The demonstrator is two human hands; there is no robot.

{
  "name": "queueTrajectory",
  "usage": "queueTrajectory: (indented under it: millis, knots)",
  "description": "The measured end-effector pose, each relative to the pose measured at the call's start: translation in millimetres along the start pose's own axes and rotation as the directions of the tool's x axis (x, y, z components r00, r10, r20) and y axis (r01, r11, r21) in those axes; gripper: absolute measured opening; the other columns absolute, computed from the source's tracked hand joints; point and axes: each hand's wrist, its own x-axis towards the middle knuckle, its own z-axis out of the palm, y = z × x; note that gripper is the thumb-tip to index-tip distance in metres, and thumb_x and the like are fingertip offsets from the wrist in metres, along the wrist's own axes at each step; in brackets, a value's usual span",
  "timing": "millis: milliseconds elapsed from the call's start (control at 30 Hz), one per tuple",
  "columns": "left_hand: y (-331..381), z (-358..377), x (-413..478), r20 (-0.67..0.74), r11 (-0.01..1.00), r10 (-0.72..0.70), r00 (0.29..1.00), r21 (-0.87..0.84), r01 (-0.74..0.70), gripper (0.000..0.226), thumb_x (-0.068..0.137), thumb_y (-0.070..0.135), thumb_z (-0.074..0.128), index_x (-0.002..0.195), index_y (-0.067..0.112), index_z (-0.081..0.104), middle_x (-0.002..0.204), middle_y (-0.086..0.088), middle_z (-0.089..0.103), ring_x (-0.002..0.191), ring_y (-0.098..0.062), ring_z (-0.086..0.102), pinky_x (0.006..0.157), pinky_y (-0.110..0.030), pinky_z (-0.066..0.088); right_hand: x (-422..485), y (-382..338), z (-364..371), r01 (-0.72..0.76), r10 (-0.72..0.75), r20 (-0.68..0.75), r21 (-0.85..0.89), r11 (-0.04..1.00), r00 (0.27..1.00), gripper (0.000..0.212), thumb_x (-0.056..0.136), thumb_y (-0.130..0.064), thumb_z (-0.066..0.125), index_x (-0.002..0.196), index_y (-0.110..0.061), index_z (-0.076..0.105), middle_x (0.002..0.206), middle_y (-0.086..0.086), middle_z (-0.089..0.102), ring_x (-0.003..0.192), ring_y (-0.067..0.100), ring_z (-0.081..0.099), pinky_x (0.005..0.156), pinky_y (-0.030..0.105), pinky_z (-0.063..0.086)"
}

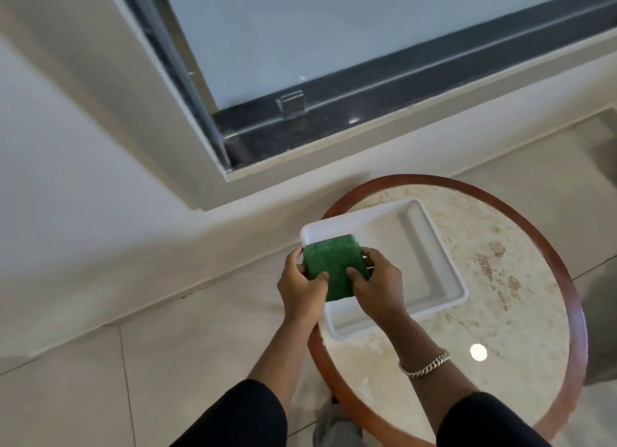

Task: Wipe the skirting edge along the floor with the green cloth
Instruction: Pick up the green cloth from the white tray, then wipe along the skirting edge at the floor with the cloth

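Observation:
A folded green cloth (334,266) is held between both hands above the left corner of a white tray (430,263). My left hand (302,286) grips its left side, thumb on top. My right hand (379,286) grips its right side, with a silver bracelet on that wrist. The pale skirting edge (167,279) runs along the foot of the wall to the left, where it meets the tiled floor (167,363).
The tray lies on a round marble-topped table (500,313) with a brown wooden rim, close to the wall. Above is a window with a dark frame and sill (334,119). A grey object stands at the far right.

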Motion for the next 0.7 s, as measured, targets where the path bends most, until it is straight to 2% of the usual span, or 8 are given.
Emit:
queueTrajectory:
  millis: [133,200,333,367,467,533,600,700]
  knots:
    - [-16.9,-72.7,-16.5,-0.034,0.998,0.014,0.999,-0.067,-0.017,0.065,0.079,0.008,0.074,0.137,0.024,0.050,0.103,0.000,0.069,0.093,-0.015,0.067,0.063,-0.017,0.054,-50.2,-38.8,31.5,0.073,-0.074,0.029,0.036,0.997,0.997,0.035,0.083,-0.013,0.072,0.116,-0.018,0.062,0.098,-0.004,0.071,0.086,0.012,0.064,0.075,0.030,0.059]
    - [-32.0,-111.4,-16.9,-0.064,0.995,0.007,0.998,-0.099,-0.014,0.068,0.077,0.008,0.076,0.139,0.021,0.050,0.096,0.001,0.069,0.087,-0.012,0.067,0.063,-0.020,0.055,-72.0,-54.5,56.7,0.107,-0.110,0.056,0.062,0.992,0.992,0.034,0.083,-0.014,0.073,0.116,-0.018,0.063,0.096,-0.006,0.070,0.086,0.012,0.065,0.075,0.028,0.059]
    - [-86.7,-199.1,-13.5,-0.097,0.993,-0.001,0.995,-0.114,-0.010,0.068,0.076,0.008,0.077,0.139,0.017,0.052,0.090,0.002,0.069,0.080,-0.006,0.065,0.058,-0.015,0.049,-123.4,-76.7,136.2,0.116,-0.123,0.124,0.061,0.991,0.985,0.031,0.085,-0.015,0.071,0.115,-0.018,0.063,0.096,-0.005,0.071,0.086,0.012,0.065,0.075,0.032,0.060]
    - [-102.0,-216.4,-10.2,-0.093,0.994,0.004,0.996,-0.110,-0.014,0.066,0.077,0.008,0.077,0.138,0.016,0.054,0.090,0.001,0.070,0.080,-0.006,0.065,0.058,-0.014,0.049,-134.2,-77.4,156.4,0.108,-0.115,0.118,0.068,0.992,0.986,0.031,0.085,-0.015,0.071,0.115,-0.018,0.064,0.095,-0.004,0.071,0.085,0.012,0.065,0.073,0.028,0.059]
    - [-165.8,-268.7,14.7,-0.103,0.995,0.022,0.994,-0.095,-0.031,0.057,0.077,0.007,0.076,0.131,0.017,0.061,0.089,0.004,0.070,0.081,-0.005,0.065,0.061,-0.014,0.050,-163.1,-71.3,240.6,0.108,-0.119,0.098,0.110,0.988,0.988,0.030,0.086,-0.016,0.071,0.116,-0.018,0.065,0.093,-0.008,0.069,0.080,0.001,0.062,0.058,0.006,0.048]
    - [-209.4,-291.0,39.3,-0.113,0.995,0.025,0.993,-0.091,-0.036,0.053,0.077,0.007,0.075,0.127,0.019,0.064,0.087,0.006,0.070,0.081,-0.007,0.066,0.064,-0.017,0.052,-168.6,-59.2,293.8,0.112,-0.128,0.093,0.164,0.980,0.987,0.029,0.086,-0.014,0.071,0.115,-0.017,0.065,0.091,-0.010,0.068,0.079,-0.006,0.060,0.054,0.002,0.047]
    - [-264.7,-307.5,66.7,-0.117,0.997,0.023,0.993,-0.069,-0.031,0.050,0.077,0.006,0.075,0.123,0.021,0.065,0.085,0.008,0.069,0.080,-0.005,0.066,0.066,-0.019,0.053,-170.6,-35.9,354.8,0.112,-0.137,0.108,0.210,0.971,0.985,0.029,0.086,-0.010,0.071,0.115,-0.015,0.067,0.090,-0.010,0.068,0.080,-0.006,0.060,0.058,-0.001,0.047]
    - [-337.6,-324.8,109.2,-0.116,0.999,0.020,0.993,-0.033,-0.024,0.050,0.078,0.008,0.075,0.125,0.022,0.064,0.085,0.008,0.067,0.081,-0.004,0.065,0.069,-0.020,0.054,-166.7,1.4,435.9,0.110,-0.148,0.157,0.227,0.968,0.977,0.030,0.087,-0.009,0.070,0.116,-0.016,0.066,0.092,-0.010,0.069,0.082,-0.004,0.063,0.061,0.003,0.049]
